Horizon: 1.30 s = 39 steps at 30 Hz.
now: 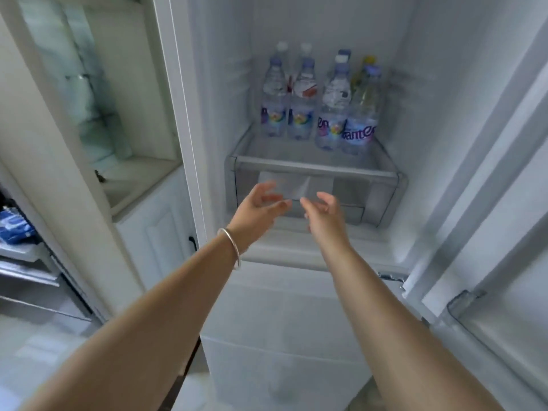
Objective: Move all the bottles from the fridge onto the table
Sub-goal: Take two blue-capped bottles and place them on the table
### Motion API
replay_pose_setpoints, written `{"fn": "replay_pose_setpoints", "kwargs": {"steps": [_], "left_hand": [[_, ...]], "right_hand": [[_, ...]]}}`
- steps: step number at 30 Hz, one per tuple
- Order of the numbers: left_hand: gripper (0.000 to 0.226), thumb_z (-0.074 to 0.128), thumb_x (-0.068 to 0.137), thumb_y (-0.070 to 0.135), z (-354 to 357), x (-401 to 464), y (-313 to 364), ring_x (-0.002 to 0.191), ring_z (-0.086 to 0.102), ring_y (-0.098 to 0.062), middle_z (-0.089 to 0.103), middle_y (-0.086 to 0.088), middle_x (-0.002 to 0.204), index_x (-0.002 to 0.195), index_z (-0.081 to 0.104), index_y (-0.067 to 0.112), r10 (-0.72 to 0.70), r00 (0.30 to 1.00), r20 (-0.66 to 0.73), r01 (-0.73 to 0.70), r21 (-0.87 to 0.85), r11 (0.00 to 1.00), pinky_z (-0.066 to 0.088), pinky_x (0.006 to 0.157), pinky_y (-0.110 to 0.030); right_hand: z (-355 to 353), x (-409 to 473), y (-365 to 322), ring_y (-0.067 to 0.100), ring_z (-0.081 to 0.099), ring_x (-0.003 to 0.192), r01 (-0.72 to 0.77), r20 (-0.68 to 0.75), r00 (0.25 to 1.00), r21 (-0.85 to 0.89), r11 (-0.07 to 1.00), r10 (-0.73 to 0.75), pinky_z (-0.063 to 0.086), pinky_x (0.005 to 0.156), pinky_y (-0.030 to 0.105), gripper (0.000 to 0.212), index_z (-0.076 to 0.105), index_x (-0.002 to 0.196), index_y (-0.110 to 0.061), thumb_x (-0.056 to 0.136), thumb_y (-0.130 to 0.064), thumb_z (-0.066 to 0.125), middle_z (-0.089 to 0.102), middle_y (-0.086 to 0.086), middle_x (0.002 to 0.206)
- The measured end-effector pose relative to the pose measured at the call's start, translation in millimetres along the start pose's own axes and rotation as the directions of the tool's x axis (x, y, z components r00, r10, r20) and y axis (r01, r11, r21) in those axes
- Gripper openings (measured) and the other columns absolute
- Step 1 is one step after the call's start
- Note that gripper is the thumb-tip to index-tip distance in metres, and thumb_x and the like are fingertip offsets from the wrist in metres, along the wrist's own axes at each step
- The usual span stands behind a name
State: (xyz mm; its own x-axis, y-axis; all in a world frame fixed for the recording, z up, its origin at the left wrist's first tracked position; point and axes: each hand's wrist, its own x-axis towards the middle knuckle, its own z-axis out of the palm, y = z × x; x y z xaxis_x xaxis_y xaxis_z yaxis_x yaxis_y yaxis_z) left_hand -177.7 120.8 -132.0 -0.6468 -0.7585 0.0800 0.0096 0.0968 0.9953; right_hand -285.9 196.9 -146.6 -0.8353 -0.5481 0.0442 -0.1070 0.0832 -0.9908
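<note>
Clear, purple-labelled bottles stand upright, caps toward the frame's top, in the fridge at upper centre, while left hand and right hand reach empty, fingers loosely spread.

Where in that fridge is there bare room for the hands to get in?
The front strip of the shelf, between the bottles and the shelf's front rail, is bare. A narrow gap splits the bottles into a left and a right pair. Behind the front row it is crowded. Both the left hand and right hand are empty.

Clear bottles with blue-purple labels, white fridge
</note>
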Motion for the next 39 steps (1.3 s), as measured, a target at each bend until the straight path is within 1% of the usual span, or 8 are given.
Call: {"fn": "replay_pose_setpoints", "kwargs": {"steps": [5, 12, 15, 17, 20, 26, 33, 39], "left_hand": [[0.057, 0.069, 0.082, 0.020, 17.9, 91.2, 29.4, 0.097, 0.058, -0.016, 0.060, 0.002, 0.108, 0.133, 0.043, 0.018, 0.032, 0.999, 0.019, -0.031, -0.063, 0.998, 0.047, 0.074, -0.028], [0.049, 0.062, 0.088, 0.018, 51.1, 179.0, 58.0, 0.102, 0.053, -0.013, 0.054, -0.002, 0.112, 0.133, 0.044, 0.013, 0.058, 0.996, 0.062, -0.054, -0.066, 0.996, 0.046, 0.092, -0.034], [0.042, 0.066, 0.085, 0.021, 64.6, 214.5, 58.3, 0.107, 0.054, -0.014, 0.056, -0.001, 0.119, 0.124, 0.052, 0.013, 0.087, 0.992, 0.094, -0.079, -0.083, 0.993, 0.046, 0.082, -0.022], [0.056, 0.072, 0.072, 0.034, 74.6, 233.2, 56.1, 0.112, 0.057, -0.017, 0.057, -0.001, 0.126, 0.123, 0.055, 0.015, 0.113, 0.984, 0.137, -0.107, -0.048, 0.993, 0.047, 0.074, -0.015], [0.070, 0.079, 0.063, 0.032, 89.7, 262.1, 50.3, 0.109, 0.060, -0.015, 0.060, -0.003, 0.123, 0.124, 0.053, 0.011, 0.136, 0.984, 0.119, -0.128, -0.068, 0.989, 0.053, 0.090, -0.030], [0.069, 0.078, 0.074, 0.012, 118.3, 278.5, 54.8, 0.106, 0.055, -0.014, 0.052, -0.002, 0.121, 0.128, 0.035, 0.003, 0.213, 0.976, 0.044, -0.212, -0.022, 0.977, 0.047, 0.080, -0.013], [0.048, 0.081, 0.071, 0.014, 126.5, 289.5, 45.1, 0.086, 0.055, 0.010, 0.060, 0.004, 0.103, 0.106, 0.048, 0.016, 0.299, 0.954, -0.006, -0.299, -0.042, 0.953, 0.044, 0.069, 0.000], [0.061, 0.078, 0.062, 0.040, 111.1, 275.7, 62.3, 0.096, 0.067, -0.016, 0.069, -0.004, 0.105, 0.112, 0.057, 0.011, 0.323, 0.945, -0.047, -0.326, -0.124, 0.937, 0.054, 0.083, -0.029]], "right_hand": [[-2.2, 76.8, -32.7, 0.019, 0.057, 0.099, 0.128, -0.187, 0.975, 0.059, 0.990, -0.115, 0.048, 0.086, 0.023, 0.047, 0.047, 0.131, -0.011, 0.088, -0.021, 0.061, 0.057, -0.001, 0.105], [-17.5, 168.2, -52.8, 0.008, 0.055, 0.087, 0.347, -0.489, 0.833, 0.098, 0.933, -0.259, 0.042, 0.076, 0.014, 0.033, 0.053, 0.114, -0.005, 0.083, 0.000, 0.058, 0.056, 0.004, 0.099], [-25.1, 200.1, -54.5, 0.001, 0.053, 0.080, 0.372, -0.482, 0.816, 0.019, 0.928, -0.318, 0.043, 0.078, 0.019, 0.028, 0.053, 0.097, -0.013, 0.072, -0.011, 0.066, 0.052, -0.001, 0.089], [-30.0, 210.9, -53.8, 0.018, 0.049, 0.099, 0.308, -0.500, 0.812, -0.071, 0.949, -0.301, 0.040, 0.089, 0.027, 0.050, 0.053, 0.115, -0.007, 0.070, -0.016, 0.072, 0.049, 0.011, 0.107], [-37.6, 228.7, -49.8, 0.028, 0.046, 0.119, 0.289, -0.504, 0.792, -0.185, 0.939, -0.343, 0.039, 0.100, 0.032, 0.065, 0.049, 0.128, -0.003, 0.071, -0.020, 0.076, 0.050, 0.017, 0.125], [-53.7, 267.9, -55.2, 0.017, 0.065, 0.098, 0.182, -0.296, 0.934, -0.080, 0.980, -0.198, 0.055, 0.090, 0.040, 0.079, 0.053, 0.120, -0.009, 0.053, -0.038, 0.084, 0.066, 0.003, 0.108], [-58.1, 270.8, -48.7, 0.013, 0.063, 0.093, 0.247, -0.281, 0.920, -0.124, 0.961, -0.273, 0.056, 0.086, 0.041, 0.066, 0.046, 0.109, -0.020, 0.059, -0.031, 0.087, 0.060, -0.013, 0.095], [-52.9, 244.9, -78.2, -0.007, 0.057, 0.075, 0.406, -0.288, 0.849, -0.183, 0.895, -0.443, 0.045, 0.063, 0.003, 0.057, 0.045, 0.101, -0.029, 0.062, -0.028, 0.086, 0.055, -0.023, 0.084]]}}
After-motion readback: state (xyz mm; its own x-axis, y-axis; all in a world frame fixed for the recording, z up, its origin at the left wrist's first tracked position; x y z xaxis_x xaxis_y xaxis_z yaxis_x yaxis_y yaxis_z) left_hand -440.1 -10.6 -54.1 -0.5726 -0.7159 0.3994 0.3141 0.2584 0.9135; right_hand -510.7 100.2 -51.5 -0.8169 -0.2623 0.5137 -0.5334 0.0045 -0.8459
